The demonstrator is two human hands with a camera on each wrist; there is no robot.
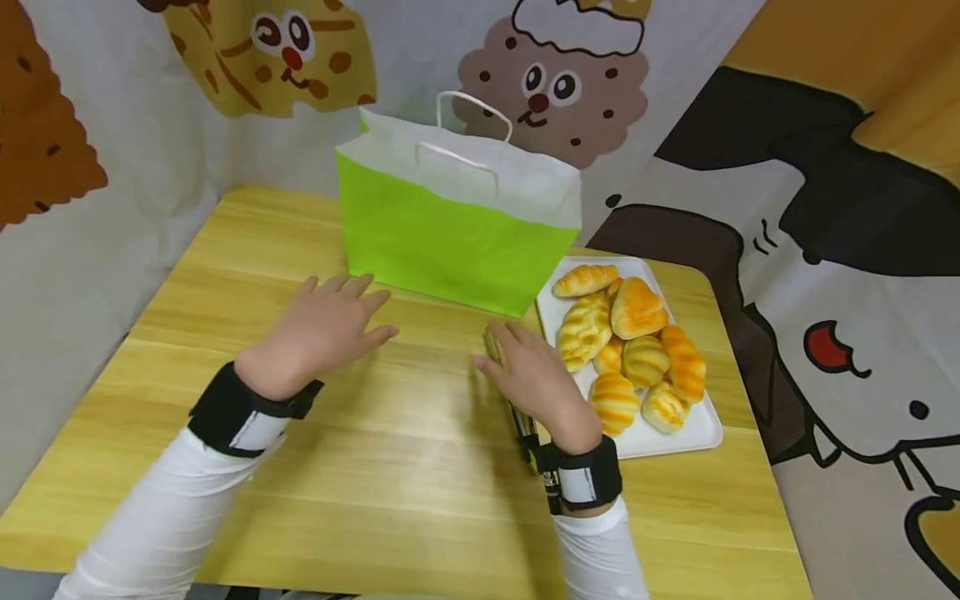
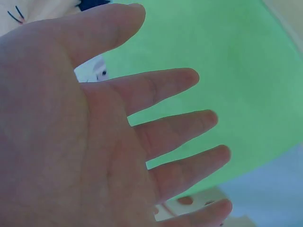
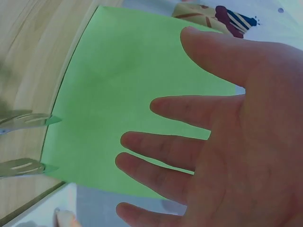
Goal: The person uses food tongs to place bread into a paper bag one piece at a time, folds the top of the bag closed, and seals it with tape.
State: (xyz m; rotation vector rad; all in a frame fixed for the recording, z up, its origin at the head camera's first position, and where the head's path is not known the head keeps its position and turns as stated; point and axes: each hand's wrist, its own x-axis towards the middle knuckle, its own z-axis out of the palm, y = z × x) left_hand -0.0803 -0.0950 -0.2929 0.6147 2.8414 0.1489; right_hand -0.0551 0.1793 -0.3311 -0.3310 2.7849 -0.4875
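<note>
A green paper bag (image 1: 450,242) with a white inside and white handles stands upright at the back of the table. My left hand (image 1: 322,325) is in front of its left part, palm down with fingers spread, holding nothing. The left wrist view shows this hand (image 2: 94,123) with straight fingers before the green side. My right hand (image 1: 528,367) hovers by the bag's right end, beside the tray, its fingers (image 3: 175,146) extended and spread. Partly hidden under it lies a pair of tongs (image 1: 522,429), whose two slotted tips (image 3: 23,166) show in the right wrist view.
On the right, a white tray (image 1: 701,437) holds several bread rolls and pastries, such as a striped bun (image 1: 615,404) and a heart-shaped one (image 1: 637,307). The wooden table (image 1: 390,500) ends at a cartoon-printed cloth (image 1: 847,275) behind and to the right.
</note>
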